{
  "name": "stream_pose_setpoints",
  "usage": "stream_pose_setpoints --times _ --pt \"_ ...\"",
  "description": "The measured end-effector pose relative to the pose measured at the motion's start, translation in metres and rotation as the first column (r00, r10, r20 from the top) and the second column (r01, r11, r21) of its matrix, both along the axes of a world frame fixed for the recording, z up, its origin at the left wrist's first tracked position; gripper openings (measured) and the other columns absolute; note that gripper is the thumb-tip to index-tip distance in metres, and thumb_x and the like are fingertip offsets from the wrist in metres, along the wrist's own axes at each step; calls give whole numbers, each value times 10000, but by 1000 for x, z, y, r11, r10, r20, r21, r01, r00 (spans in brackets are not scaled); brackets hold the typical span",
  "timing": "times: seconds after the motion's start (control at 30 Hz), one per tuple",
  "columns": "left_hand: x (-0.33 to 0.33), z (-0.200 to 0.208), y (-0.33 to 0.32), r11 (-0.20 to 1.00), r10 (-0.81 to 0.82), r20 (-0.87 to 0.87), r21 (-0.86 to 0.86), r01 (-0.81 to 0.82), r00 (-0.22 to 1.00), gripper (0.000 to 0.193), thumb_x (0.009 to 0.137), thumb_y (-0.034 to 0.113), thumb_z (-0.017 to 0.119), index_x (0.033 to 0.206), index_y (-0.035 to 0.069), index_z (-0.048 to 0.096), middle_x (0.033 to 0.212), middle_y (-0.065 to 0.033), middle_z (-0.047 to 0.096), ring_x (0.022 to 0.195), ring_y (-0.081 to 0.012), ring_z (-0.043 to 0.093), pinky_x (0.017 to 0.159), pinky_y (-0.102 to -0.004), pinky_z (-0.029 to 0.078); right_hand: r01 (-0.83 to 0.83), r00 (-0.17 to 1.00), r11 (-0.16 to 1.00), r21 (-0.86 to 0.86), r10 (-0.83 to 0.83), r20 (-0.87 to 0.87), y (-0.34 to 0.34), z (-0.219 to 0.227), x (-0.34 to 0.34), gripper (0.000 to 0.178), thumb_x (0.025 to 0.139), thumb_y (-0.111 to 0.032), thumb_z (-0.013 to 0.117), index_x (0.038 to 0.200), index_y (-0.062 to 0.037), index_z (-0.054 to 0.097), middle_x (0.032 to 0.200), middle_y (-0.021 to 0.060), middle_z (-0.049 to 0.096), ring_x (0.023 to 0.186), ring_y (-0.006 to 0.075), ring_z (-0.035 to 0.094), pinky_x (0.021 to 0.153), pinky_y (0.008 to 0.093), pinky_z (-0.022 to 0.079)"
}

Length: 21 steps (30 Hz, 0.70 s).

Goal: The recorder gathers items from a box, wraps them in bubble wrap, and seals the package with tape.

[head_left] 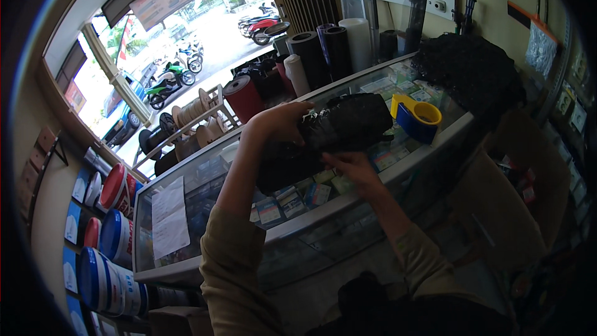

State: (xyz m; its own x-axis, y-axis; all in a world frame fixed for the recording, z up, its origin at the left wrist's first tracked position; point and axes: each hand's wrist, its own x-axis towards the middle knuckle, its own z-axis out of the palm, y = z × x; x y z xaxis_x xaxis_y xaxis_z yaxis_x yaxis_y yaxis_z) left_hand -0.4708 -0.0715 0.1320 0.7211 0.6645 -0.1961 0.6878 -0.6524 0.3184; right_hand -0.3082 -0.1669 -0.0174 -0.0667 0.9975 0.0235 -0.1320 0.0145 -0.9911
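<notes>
A dark bundle wrapped in shiny black plastic (pixel 351 121) lies on the glass counter (pixel 208 208). My left hand (pixel 283 123) grips its left end, the fingers bent over the plastic. Lower down, my right hand (pixel 349 168) is closed in a pinch at the near edge of the black plastic, just below the bundle. A loose part of the plastic (pixel 283 171) hangs dark beneath my left wrist. Right of the bundle stands a blue and yellow tape dispenser (pixel 418 121), touched by neither hand.
A large heap of black plastic (pixel 469 74) covers the counter's right end. White paper sheets (pixel 170 218) lie at its left. Behind stand upright rolls (pixel 305 53) and wire spools (pixel 193 109). Paint buckets (pixel 102 280) line the left; an open cardboard box (pixel 497 199) is at right.
</notes>
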Motion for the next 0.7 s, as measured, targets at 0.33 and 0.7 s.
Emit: stream_pose_setpoints --times 0.33,0.7 --pt "28 -50 4 934 226 9 281 -220 974 1230 474 731 711 1317 -92 359 1296 -260 475 1224 -351 462 1029 -392 360 223 934 953 205 -269 235 24 5 -9 363 774 -393 717 880 -45 720 721 119 686 687 196 681 619 314 486" --pt "25 -50 21 957 175 -83 249 -149 981 1072 513 517 811 1276 -61 329 1303 -257 428 1251 -361 407 1029 -388 357 185 504 955 231 -294 812 8 12 47 551 552 -527 809 833 -64 710 772 142 680 771 306 672 703 388 507"
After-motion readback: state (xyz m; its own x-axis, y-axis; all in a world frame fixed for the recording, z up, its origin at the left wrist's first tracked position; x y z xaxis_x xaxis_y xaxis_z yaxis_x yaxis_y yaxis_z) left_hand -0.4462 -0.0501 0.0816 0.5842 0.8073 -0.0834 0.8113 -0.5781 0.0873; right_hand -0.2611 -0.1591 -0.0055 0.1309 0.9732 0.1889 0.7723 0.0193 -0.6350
